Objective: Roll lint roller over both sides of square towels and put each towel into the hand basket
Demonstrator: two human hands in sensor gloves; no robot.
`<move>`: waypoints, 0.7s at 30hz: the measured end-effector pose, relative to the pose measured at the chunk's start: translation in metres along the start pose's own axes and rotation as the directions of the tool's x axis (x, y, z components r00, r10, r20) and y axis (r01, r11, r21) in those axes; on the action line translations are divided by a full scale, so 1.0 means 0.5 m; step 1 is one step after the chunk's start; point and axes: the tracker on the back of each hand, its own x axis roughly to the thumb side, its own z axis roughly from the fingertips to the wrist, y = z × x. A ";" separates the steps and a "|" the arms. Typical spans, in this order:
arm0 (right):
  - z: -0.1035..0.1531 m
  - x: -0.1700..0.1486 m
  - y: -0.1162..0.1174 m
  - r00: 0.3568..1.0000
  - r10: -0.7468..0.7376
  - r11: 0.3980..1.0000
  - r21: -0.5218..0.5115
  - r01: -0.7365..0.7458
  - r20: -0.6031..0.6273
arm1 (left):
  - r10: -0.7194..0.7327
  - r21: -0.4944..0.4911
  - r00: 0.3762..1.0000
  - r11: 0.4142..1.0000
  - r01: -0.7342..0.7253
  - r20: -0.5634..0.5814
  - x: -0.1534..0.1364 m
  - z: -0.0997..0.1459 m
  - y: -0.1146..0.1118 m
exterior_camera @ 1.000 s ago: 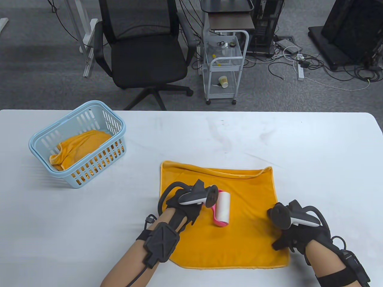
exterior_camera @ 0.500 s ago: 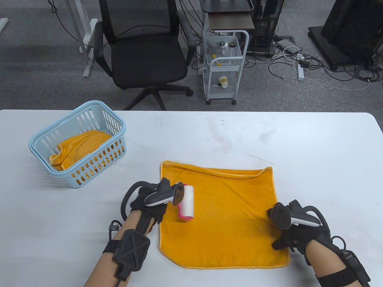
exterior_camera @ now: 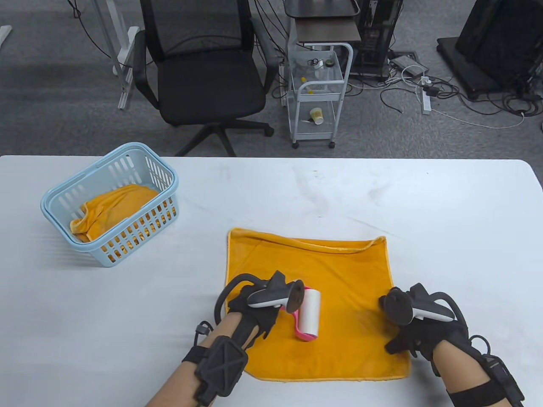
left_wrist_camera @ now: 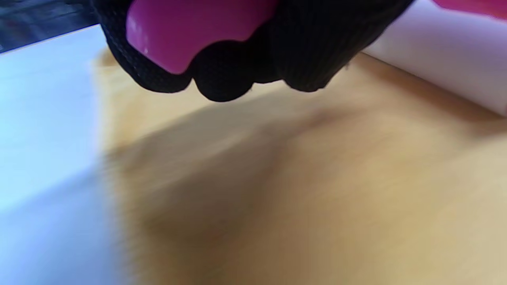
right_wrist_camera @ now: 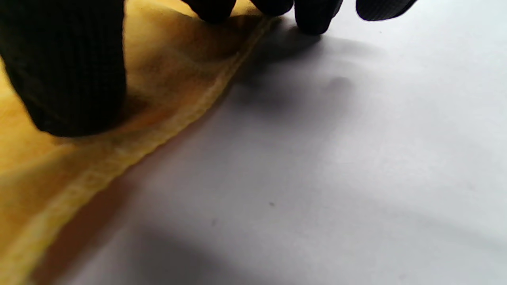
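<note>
Left hand [exterior_camera: 258, 311] grips lint roller [exterior_camera: 308, 314], now back right toward towel [exterior_camera: 335, 292] centre, lower middle of frame: another pass underway. Right hand [exterior_camera: 418, 335], fingers flat, pins towel's right edge. Basket [exterior_camera: 63, 199] upper left.

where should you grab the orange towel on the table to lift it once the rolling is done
Probably the far right corner of the spread towel: its hem there is curled up off the table, giving fingers an edge to pinch. Come from the right, away from the lint roller.

Two towels [exterior_camera: 331, 271] as far as the basket [exterior_camera: 63, 199] shows, one basket, one lint roller [exterior_camera: 308, 315], two hands [exterior_camera: 254, 307]
</note>
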 end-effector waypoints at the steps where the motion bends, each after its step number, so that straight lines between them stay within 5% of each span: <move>1: 0.000 0.000 0.000 1.000 0.002 1.000 0.000 -0.002 -0.001 | -0.040 -0.005 0.998 0.999 0.040 -0.040 -0.030 0.010 -0.007; 6: 0.000 -0.001 0.000 1.000 -0.003 1.000 0.000 0.003 -0.002 | -0.055 -0.055 0.981 0.997 0.046 -0.185 -0.131 0.051 -0.041; 9: 0.000 -0.001 0.000 1.000 -0.003 1.000 0.000 0.003 -0.004 | 0.182 -0.048 0.977 0.981 -0.189 -0.111 -0.139 0.061 -0.045; 14: 0.000 -0.001 0.000 1.000 -0.004 1.000 0.000 0.004 -0.005 | 0.329 -0.001 0.935 0.943 -0.332 0.133 -0.016 0.056 -0.008; 21: 0.000 -0.001 0.000 1.000 -0.008 1.000 -0.001 0.008 -0.009 | 0.238 0.001 0.924 0.968 -0.250 0.300 0.154 0.039 0.014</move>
